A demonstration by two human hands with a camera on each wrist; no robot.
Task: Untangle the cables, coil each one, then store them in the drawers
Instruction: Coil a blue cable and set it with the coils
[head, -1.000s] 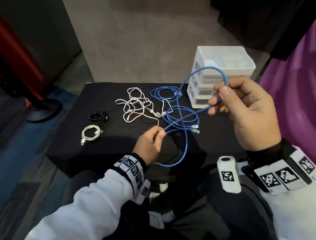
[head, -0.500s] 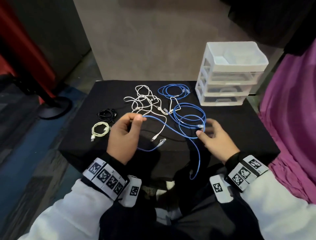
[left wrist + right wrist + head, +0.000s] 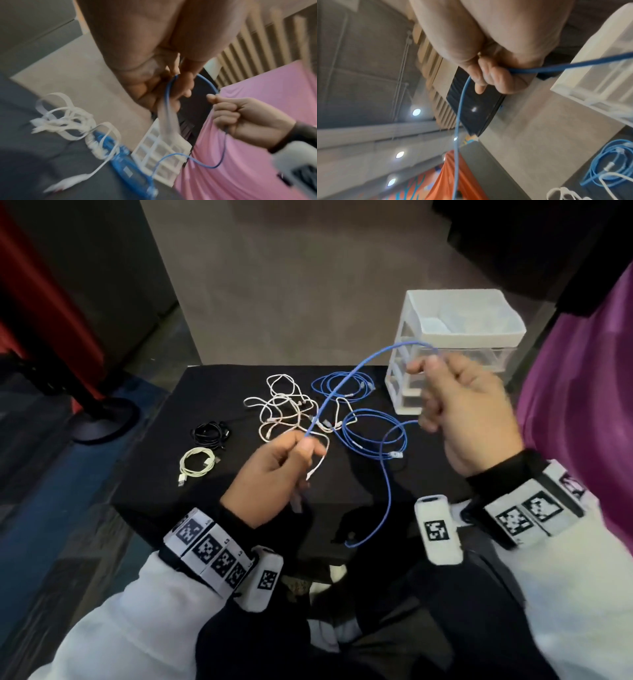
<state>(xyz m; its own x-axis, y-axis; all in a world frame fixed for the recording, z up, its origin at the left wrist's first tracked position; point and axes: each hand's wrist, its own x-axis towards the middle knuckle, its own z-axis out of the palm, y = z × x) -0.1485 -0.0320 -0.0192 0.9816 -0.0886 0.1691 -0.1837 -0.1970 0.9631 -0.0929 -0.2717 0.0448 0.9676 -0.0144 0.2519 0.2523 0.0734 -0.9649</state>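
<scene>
**Q:** Above the black table [image 3: 164, 474], what is being held, and how?

**A:** A blue cable [image 3: 346, 378] is held up between both hands. It is pinched between thumb and fingertips of the left hand [image 3: 274, 477], low and near the table's front edge. Higher up, in front of the white drawer unit [image 3: 455, 333], it is gripped by the curled fingers of the right hand [image 3: 469, 412]. From that hand a long slack loop is let down past the front edge, and the run climbs back to the table.

**Q:** What could be expected to go wrong?

**A:** A snag is judged the chief risk. The far part of the held cable lies among the blue coils [image 3: 373, 433], which lie against the white cable tangle [image 3: 287, 409]. If the span is pulled hard, the neighbours may be dragged along or the knot tightened. The hanging loop could also be caught on the table edge.

**Q:** Where is room left for moving?

**A:** Bare cloth is seen along the front, between the hands. At the left, a coiled black cable [image 3: 209, 433] and a coiled white cable [image 3: 198, 465] are laid well apart from the tangle. On the right, the drawer unit stands close behind the raised hand, so a wide swing there would be cramped. All drawers appear to be closed.
</scene>
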